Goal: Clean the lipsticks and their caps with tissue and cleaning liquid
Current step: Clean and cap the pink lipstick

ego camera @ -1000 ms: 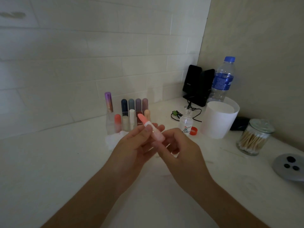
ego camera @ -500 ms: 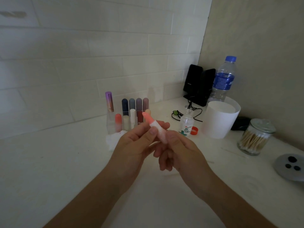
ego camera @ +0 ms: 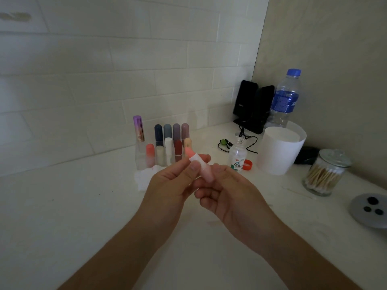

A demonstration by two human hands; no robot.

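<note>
Head view, centre of frame: we note a pale pink lipstick held tilted above the worktop, its coral tip pointing toward the upper left. Left hand pinches the tube near the top, thumb pressed on its side, fingertips curled behind. Right hand grips the lower end, fingers folded around the base. Both hands closed on the same lipstick; whether its cap is in either hand we cannot tell.

Just behind the hands, a clear organizer stands on the worktop with more lipsticks upright in it: dark blue, grey and purple caps in the back row, coral, white, red and peach ones in front. A tall purple-capped tube stands at its left end. A crumpled white tissue lies just in front of the organizer, partly hidden by the left hand.

Right of centre, a small clear bottle of cleaning liquid stands uncapped, a red cap lying beside it. Further right: a white cup, a blue-capped water bottle, black speakers against the tiled wall, and a glass jar of cotton swabs near the right edge.
</note>
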